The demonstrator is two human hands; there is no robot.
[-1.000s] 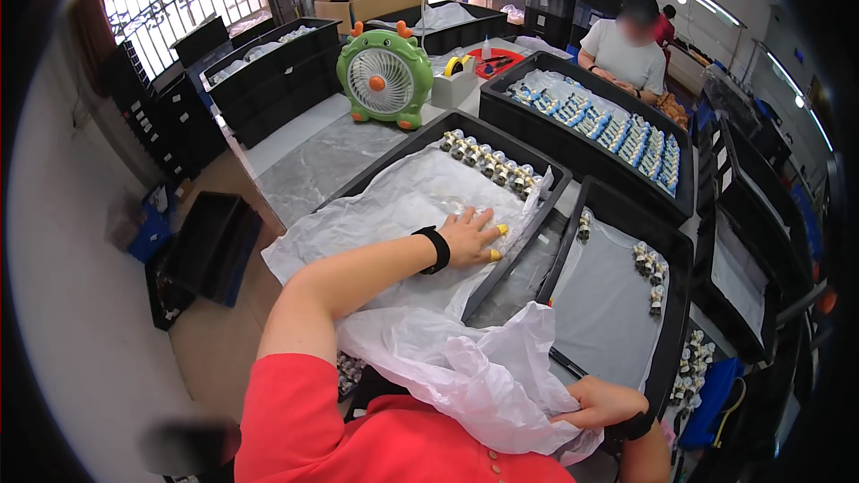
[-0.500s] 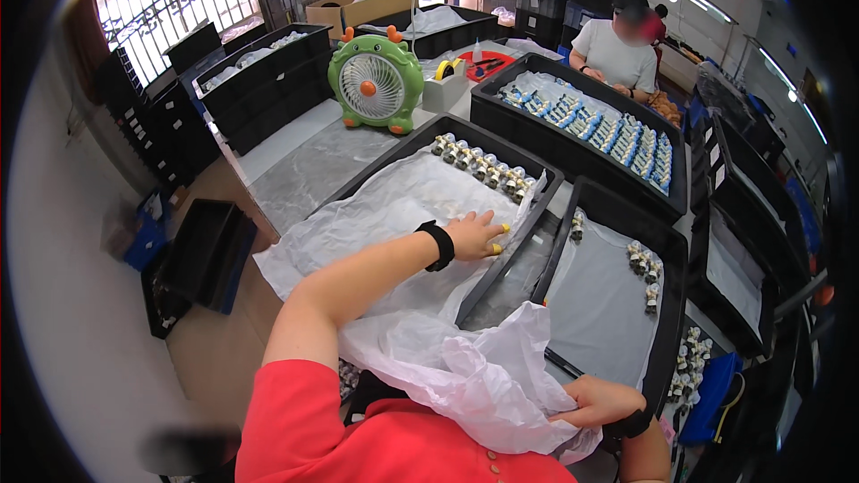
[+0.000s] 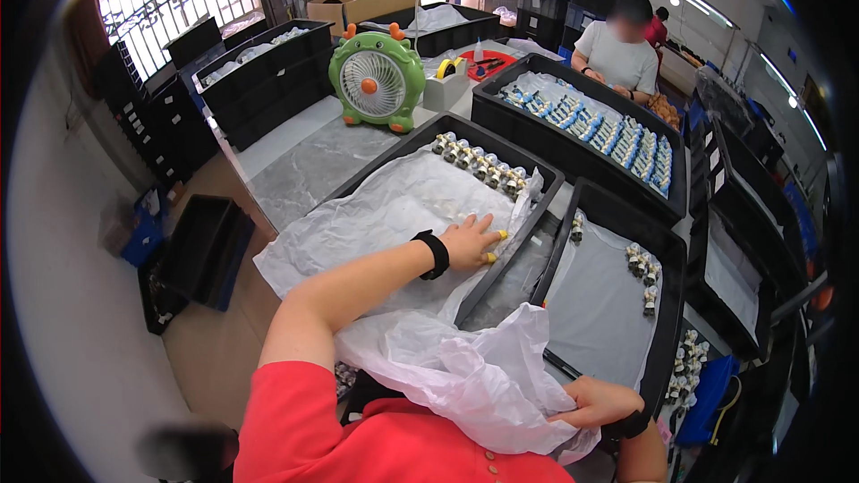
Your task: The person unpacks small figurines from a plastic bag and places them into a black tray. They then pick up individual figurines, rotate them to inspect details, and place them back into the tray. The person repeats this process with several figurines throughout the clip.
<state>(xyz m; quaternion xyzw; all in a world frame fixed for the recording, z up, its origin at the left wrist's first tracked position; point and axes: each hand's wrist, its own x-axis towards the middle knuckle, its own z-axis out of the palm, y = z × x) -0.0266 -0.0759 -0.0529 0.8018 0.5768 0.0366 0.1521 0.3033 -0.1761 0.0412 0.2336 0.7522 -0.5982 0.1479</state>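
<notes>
My left hand (image 3: 471,241) lies flat with fingers spread, yellow covers on two fingertips. It presses on a white liner sheet (image 3: 358,215) inside a black tray (image 3: 394,155), near that tray's right wall. Along the tray's far end stands a row of small white-and-dark figurines (image 3: 479,165). My right hand (image 3: 601,400) is closed on a crumpled edge of the same thin sheet, which bunches up in front of my body. Right of it, a second black tray (image 3: 673,277) has a grey-white lining and several similar figurines (image 3: 642,261).
A green animal-shaped fan (image 3: 376,80) and a tape dispenser (image 3: 445,88) stand beyond the tray. Farther right, a deep black crate (image 3: 582,170) holds rows of blue-and-white pieces. A co-worker (image 3: 617,49) sits behind it. Stacked black crates (image 3: 738,259) line the right side.
My left hand has slid slightly toward me and left along the sheet. My right hand keeps its hold in nearly the same place.
</notes>
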